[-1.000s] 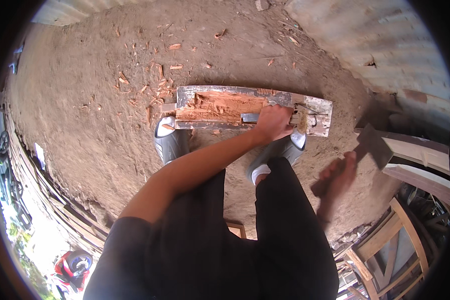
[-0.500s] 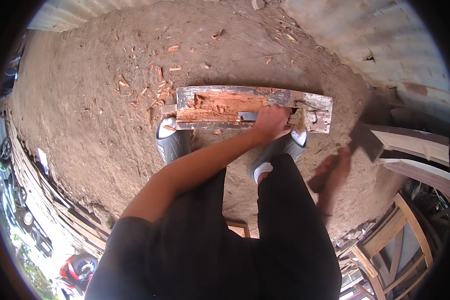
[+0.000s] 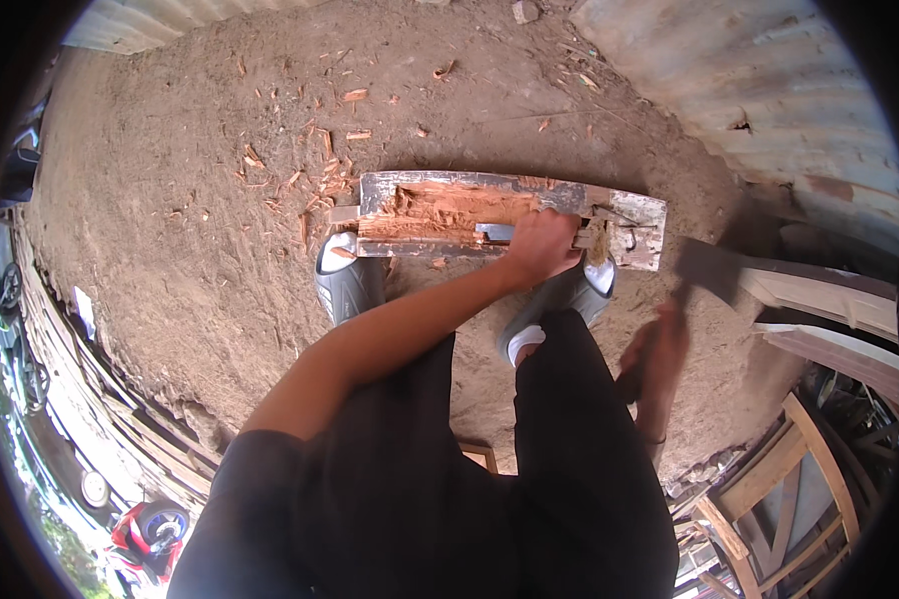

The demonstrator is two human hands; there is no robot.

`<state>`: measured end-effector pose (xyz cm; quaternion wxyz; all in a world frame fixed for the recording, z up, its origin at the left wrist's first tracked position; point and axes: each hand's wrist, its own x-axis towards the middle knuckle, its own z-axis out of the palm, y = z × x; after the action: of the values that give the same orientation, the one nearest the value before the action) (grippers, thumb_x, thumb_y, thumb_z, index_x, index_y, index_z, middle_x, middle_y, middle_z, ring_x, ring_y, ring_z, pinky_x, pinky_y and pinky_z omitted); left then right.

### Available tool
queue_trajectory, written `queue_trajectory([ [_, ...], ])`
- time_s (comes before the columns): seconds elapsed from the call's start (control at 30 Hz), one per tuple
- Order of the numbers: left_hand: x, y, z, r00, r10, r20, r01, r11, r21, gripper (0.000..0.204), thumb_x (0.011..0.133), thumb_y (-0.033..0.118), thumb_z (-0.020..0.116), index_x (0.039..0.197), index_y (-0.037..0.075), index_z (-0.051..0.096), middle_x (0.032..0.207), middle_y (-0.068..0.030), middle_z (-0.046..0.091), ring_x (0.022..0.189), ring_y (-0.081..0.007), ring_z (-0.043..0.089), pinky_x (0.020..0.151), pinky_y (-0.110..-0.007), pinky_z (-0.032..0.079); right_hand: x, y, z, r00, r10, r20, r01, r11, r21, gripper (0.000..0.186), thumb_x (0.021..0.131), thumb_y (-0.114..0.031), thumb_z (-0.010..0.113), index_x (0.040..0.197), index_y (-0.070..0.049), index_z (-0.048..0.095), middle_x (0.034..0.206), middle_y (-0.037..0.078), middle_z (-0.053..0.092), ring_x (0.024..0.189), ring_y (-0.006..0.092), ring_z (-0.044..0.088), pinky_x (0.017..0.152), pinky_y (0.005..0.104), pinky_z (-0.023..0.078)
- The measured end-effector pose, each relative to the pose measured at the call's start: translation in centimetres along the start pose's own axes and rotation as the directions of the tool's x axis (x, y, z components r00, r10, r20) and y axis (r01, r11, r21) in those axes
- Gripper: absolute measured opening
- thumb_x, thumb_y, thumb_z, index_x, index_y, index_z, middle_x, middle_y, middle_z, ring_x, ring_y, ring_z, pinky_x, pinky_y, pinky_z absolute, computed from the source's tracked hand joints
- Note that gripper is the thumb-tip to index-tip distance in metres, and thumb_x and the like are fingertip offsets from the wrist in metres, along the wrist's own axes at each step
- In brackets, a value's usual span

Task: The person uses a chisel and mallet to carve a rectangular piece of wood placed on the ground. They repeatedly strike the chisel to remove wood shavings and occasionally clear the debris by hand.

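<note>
A short, slightly curved wooden beam (image 3: 449, 205) with worn dark paint lies across my feet, its upper face gouged to raw orange wood. My left hand (image 3: 546, 245) is closed around a chisel (image 3: 493, 232), whose flat metal blade points left along the gouged hollow. To the right of the beam, my right hand (image 3: 661, 344) grips the handle of a striking tool with a dark, broad head (image 3: 707, 270). That head is raised clear of the chisel and blurred, so I cannot tell a mallet from a hatchet.
Wood chips (image 3: 325, 150) litter the dirt floor beyond and left of the beam. My grey shoes (image 3: 350, 290) are at its near side. Curved timber pieces (image 3: 819, 290) and a wooden frame (image 3: 779, 479) stand at right, below corrugated sheeting (image 3: 749, 90). Planks (image 3: 120, 399) line the left.
The striking tool has swung slightly up and to the left with my right hand. My left hand and the chisel stay at the same place on the beam.
</note>
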<state>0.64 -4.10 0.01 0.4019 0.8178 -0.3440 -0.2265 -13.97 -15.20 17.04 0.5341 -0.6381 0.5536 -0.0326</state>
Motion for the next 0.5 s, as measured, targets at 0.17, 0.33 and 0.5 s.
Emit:
queue_trajectory([
  [0.17,-0.7,-0.6,-0.2,0.998,-0.001,0.066,-0.003,0.998,0.065,0.024,0.074,0.027,0.075,0.082,0.005,0.067,0.076,-0.0183,0.070,0.078,-0.0378,0.071,0.071,-0.049,0.055,-0.4,-1.0,-1.6,0.935,0.221,0.276,-0.155,0.958,-0.243,0.027,0.104,-0.033,0.056,0.107,-0.007,0.054,0.059,0.002,0.049,0.039,0.0129,0.048,0.035,0.0283,0.039],
  [0.33,0.2,-0.5,-1.1,0.999,0.000,-0.034,0.001,0.999,0.036,0.022,0.073,0.024,0.075,0.082,0.005,0.067,0.073,-0.0172,0.069,0.075,-0.0367,0.071,0.068,-0.047,0.056,-0.4,-1.6,0.2,0.987,0.122,-0.107,-0.084,0.949,0.305,0.041,0.105,-0.049,0.051,0.111,-0.008,0.052,0.061,0.001,0.046,0.039,0.0111,0.042,0.037,0.0251,0.033],
  [0.5,-0.4,-1.0,0.0,1.000,-0.026,-0.016,0.027,0.995,0.094,0.023,0.073,0.025,0.075,0.082,0.006,0.066,0.073,-0.0155,0.069,0.075,-0.0356,0.071,0.067,-0.046,0.056,0.2,0.5,0.0,0.909,0.266,0.321,-0.258,0.964,-0.067,0.039,0.103,-0.048,0.056,0.109,-0.010,0.055,0.059,0.002,0.048,0.038,0.0132,0.045,0.035,0.0281,0.036],
])
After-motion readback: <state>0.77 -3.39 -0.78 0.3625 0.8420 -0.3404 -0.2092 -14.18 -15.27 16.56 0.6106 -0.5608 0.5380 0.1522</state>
